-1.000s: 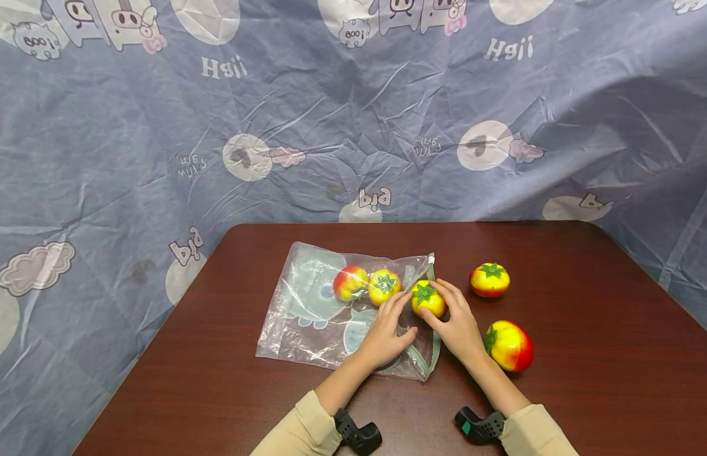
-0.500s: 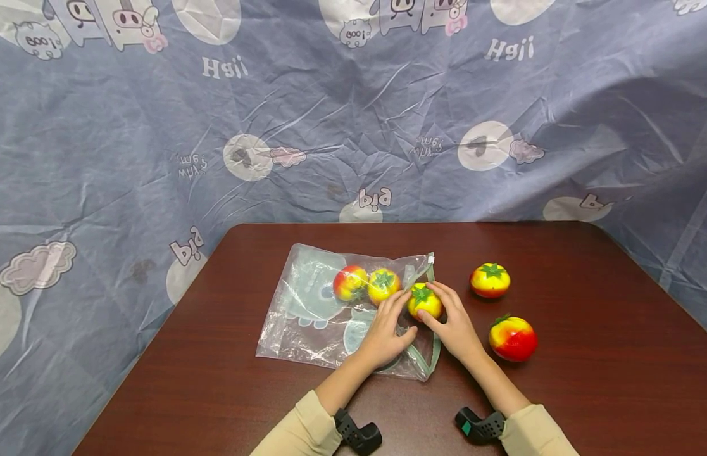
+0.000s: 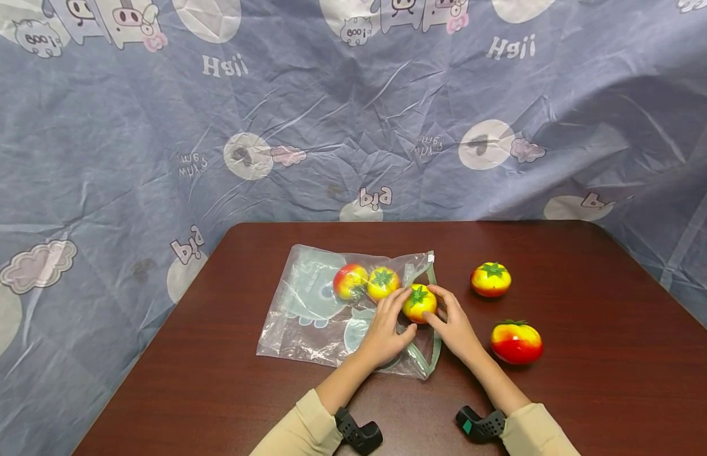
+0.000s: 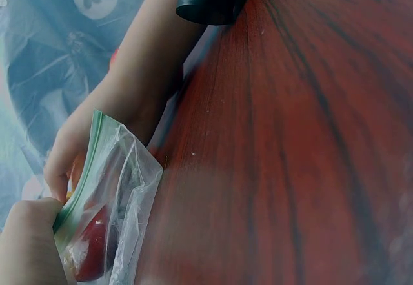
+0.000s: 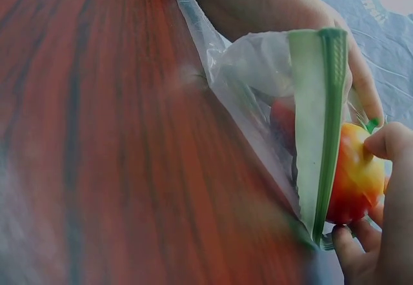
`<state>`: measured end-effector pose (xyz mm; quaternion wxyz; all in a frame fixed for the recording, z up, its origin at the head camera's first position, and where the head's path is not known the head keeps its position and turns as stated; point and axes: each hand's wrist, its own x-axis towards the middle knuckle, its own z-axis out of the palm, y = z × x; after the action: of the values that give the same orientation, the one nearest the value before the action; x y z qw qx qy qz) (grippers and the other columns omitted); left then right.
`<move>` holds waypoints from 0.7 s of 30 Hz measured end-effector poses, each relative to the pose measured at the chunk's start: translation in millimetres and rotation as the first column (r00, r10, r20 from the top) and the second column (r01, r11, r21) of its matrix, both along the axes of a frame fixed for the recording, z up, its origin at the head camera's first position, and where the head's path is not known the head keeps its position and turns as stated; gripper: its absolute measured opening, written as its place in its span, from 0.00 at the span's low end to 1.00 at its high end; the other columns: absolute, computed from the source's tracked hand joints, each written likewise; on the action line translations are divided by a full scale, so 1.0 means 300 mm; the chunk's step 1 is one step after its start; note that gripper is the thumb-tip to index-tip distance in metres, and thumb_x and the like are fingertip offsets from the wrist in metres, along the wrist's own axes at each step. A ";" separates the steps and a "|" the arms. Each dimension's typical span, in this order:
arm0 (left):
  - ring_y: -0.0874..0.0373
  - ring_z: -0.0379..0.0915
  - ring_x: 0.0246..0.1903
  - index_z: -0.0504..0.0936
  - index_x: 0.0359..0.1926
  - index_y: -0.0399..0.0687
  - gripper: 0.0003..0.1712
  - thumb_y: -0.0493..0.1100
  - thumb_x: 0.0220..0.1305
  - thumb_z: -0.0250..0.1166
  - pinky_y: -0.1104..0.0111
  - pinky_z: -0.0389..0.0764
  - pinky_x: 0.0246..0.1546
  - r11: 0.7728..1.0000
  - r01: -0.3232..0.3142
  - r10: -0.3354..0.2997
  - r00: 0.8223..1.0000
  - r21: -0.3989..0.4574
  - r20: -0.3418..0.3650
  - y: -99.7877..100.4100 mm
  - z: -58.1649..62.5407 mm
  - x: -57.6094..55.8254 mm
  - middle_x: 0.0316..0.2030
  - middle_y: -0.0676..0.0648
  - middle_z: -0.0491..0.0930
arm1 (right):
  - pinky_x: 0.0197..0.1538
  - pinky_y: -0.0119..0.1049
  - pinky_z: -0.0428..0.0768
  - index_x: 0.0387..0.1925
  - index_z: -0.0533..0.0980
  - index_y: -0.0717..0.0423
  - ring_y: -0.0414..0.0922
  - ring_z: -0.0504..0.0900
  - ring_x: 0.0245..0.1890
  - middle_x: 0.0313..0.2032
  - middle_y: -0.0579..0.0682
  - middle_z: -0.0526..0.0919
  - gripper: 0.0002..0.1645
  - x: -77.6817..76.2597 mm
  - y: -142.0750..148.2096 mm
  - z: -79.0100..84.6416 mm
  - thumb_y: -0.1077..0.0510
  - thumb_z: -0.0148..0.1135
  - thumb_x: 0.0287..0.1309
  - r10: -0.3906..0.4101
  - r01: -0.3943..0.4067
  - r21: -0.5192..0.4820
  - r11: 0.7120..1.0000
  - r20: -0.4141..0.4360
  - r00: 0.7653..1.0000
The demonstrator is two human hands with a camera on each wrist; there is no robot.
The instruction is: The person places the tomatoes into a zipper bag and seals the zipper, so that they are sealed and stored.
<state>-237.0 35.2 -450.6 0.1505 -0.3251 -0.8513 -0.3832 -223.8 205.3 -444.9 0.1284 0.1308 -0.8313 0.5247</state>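
Note:
A clear zip bag [image 3: 307, 342] with a green strip along its mouth lies flat on the table, its mouth to the right and raised. Inside it, two red-and-yellow tomatoes [image 3: 350, 282], glossy and with green leafy tops, show through the plastic. My left hand [image 3: 381, 339] holds the bag at its mouth, thumb apart from the fingers. At the opening, my right hand [image 3: 458, 326] grips another tomato [image 3: 418, 306] between thumb and fingers. The right wrist view shows this tomato [image 5: 357, 172] just beside the green strip [image 5: 329, 130]. Part of the left hand's hold is hidden.
Two more tomatoes sit on the dark red table [image 3: 604, 316]: one tomato [image 3: 490, 279] farther back, one tomato [image 3: 516, 342] beside my right forearm. A blue printed cloth [image 3: 342, 95] hangs behind the table. Black bands [image 3: 360, 434] are on both wrists.
My right hand has moved slightly left with its tomato, farther into the bag's mouth. The tomato beside my right forearm has rolled a little to the right. My left hand stays put.

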 end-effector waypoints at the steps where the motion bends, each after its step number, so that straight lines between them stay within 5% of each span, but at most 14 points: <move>1: 0.50 0.60 0.60 0.59 0.66 0.48 0.38 0.44 0.52 0.57 0.57 0.66 0.58 1.000 0.001 -0.001 1.000 0.002 0.001 0.000 -0.001 -0.001 0.62 0.43 0.62 | 0.58 0.53 0.66 0.62 0.60 0.62 0.59 0.64 0.61 0.60 0.63 0.62 0.32 0.000 0.001 0.000 0.63 0.57 0.56 -0.006 0.006 0.003 1.000 0.000 1.000; 7: 0.51 0.59 0.60 0.59 0.66 0.48 0.38 0.44 0.52 0.58 0.57 0.65 0.59 1.000 -0.010 0.010 1.000 0.007 -0.004 0.002 -0.008 -0.005 0.62 0.44 0.62 | 0.49 0.41 0.75 0.61 0.65 0.53 0.51 0.70 0.50 0.54 0.59 0.65 0.31 -0.005 0.004 -0.008 0.56 0.59 0.55 -0.105 0.104 0.105 0.989 0.002 0.994; 13: 0.52 0.59 0.60 0.59 0.66 0.49 0.39 0.43 0.52 0.59 0.58 0.65 0.59 1.000 -0.009 0.009 1.000 0.018 -0.009 0.003 -0.006 -0.001 0.62 0.44 0.62 | 0.42 0.26 0.74 0.58 0.67 0.55 0.51 0.75 0.46 0.51 0.58 0.72 0.30 -0.006 0.002 -0.008 0.52 0.61 0.54 -0.201 0.197 0.070 0.978 0.054 0.978; 21: 0.51 0.60 0.59 0.59 0.65 0.46 0.39 0.42 0.51 0.60 0.59 0.65 0.59 0.999 -0.011 0.012 0.999 0.035 -0.036 0.003 0.002 0.002 0.61 0.44 0.64 | 0.50 0.42 0.77 0.54 0.72 0.57 0.51 0.75 0.48 0.50 0.57 0.71 0.24 -0.012 0.004 -0.006 0.52 0.59 0.56 -0.217 0.218 -0.003 0.976 0.056 0.975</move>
<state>-236.3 36.1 -449.9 0.1736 -0.3245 -0.8436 -0.3910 -227.3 206.5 -446.6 0.1627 0.0239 -0.8415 0.5146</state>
